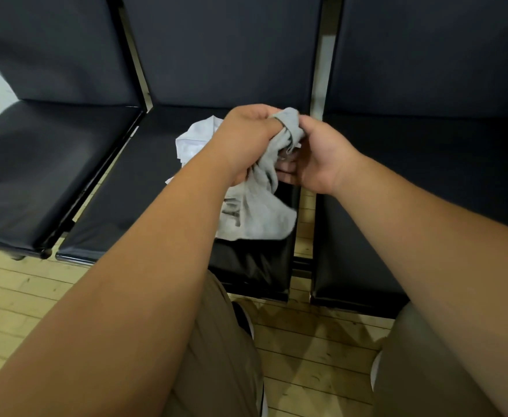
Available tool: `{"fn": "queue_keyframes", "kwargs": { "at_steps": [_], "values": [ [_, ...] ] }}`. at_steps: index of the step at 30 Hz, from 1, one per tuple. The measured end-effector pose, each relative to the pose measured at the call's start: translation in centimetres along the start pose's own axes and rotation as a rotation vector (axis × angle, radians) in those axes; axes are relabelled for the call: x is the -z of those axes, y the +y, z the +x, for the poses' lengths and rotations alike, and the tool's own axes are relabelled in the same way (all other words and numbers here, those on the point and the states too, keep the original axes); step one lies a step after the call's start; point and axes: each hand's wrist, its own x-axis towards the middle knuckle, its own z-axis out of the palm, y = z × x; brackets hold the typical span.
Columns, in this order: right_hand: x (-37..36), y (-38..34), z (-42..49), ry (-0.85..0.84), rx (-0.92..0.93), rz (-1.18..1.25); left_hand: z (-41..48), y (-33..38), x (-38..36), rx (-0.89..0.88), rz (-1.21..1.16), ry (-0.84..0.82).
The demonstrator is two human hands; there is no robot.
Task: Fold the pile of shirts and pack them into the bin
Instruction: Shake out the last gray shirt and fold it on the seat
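I see a white shirt [192,142] lying on the middle black seat [126,182], just behind the left hand [246,139]. That hand clutches a bunched grey shirt [258,212], which hangs between both hands. The right hand [316,158] grips its top too.

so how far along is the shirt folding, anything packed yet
Nothing looks finished: no folded shirt or bin is in view. In hand: the left hand and right hand both grip a bunched grey shirt above the middle black seat. Left: fold it, then the crumpled white garment on the seat, and pack both.
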Motion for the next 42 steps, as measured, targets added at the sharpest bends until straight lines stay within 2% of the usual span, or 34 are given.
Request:
{"fn": "queue_keyframes", "kwargs": {
  "at_steps": [5, 7, 10, 13, 15, 17, 20, 22, 24, 25, 27, 28, 30, 33, 35, 38, 42],
  "values": [
    [0.9, -1.1, -1.0, 0.110, 0.082, 0.236, 0.5, -0.4, 1.1, -0.203, 0.555, 0.286],
    [1.3, -1.4, -1.3, 0.155, 0.108, 0.285, 0.4, -0.4, 1.4, -0.229, 0.762, 0.342],
    [1.6, -1.4, -1.6, 0.212, 0.097, 0.296, 0.3, -0.4, 1.7, -0.203, 0.847, 0.434],
    [2.1, -1.3, -2.0, 0.243, 0.070, 0.330, 0.5, -0.3, 1.8, -0.249, 0.746, 0.415],
    [2.8, -1.3, -2.1, 0.280, 0.048, 0.308, 0.3, 0.1, 1.8, -0.238, 0.603, 0.247],
    [3.5, -1.5, -2.2, 0.302, 0.035, 0.313, -0.3, 0.3, 2.1, -0.138, 0.509, 0.011],
    [4.4, -2.1, -2.2, 0.347, 0.067, 0.343, -1.2, 0.1, 2.3, 0.054, 0.590, -0.260],
    [4.6, -2.4, -2.2, 0.355, 0.084, 0.294, -1.4, -0.2, 2.2, 0.180, 0.692, -0.377],
    [4.4, -2.6, -2.6, 0.289, 0.085, 0.143, -1.3, -0.1, 1.7, 0.226, 0.591, -0.345],
    [4.3, -2.7, -2.8, 0.242, 0.073, 0.076, -0.8, -0.2, 1.4, 0.219, 0.522, -0.264],
    [4.1, -3.0, -3.5, 0.134, 0.034, -0.002, 0.5, -0.7, 1.3, 0.065, 0.580, -0.044],
    [4.0, -3.2, -3.7, 0.078, 0.008, -0.035, 0.8, -0.9, 1.3, -0.027, 0.644, 0.005],
    [3.9, -3.3, -4.1, -0.004, -0.026, -0.124, 1.3, -1.0, 0.8, -0.127, 0.627, -0.119],
    [4.1, -3.6, -4.3, -0.070, -0.008, -0.199, 1.5, -1.1, -0.5, -0.128, 0.555, -0.318],
    [4.5, -3.9, -4.4, -0.053, 0.010, -0.205, 1.7, -1.1, -1.2, -0.088, 0.511, -0.309],
    [5.3, -4.1, -4.6, 0.029, 0.050, -0.136, 2.4, -0.8, -1.9, -0.045, 0.449, -0.204],
    [6.5, -4.4, -4.8, 0.359, 0.184, -0.117, 3.3, -0.2, -2.0, -0.118, 0.258, 0.060]
  ]
}}
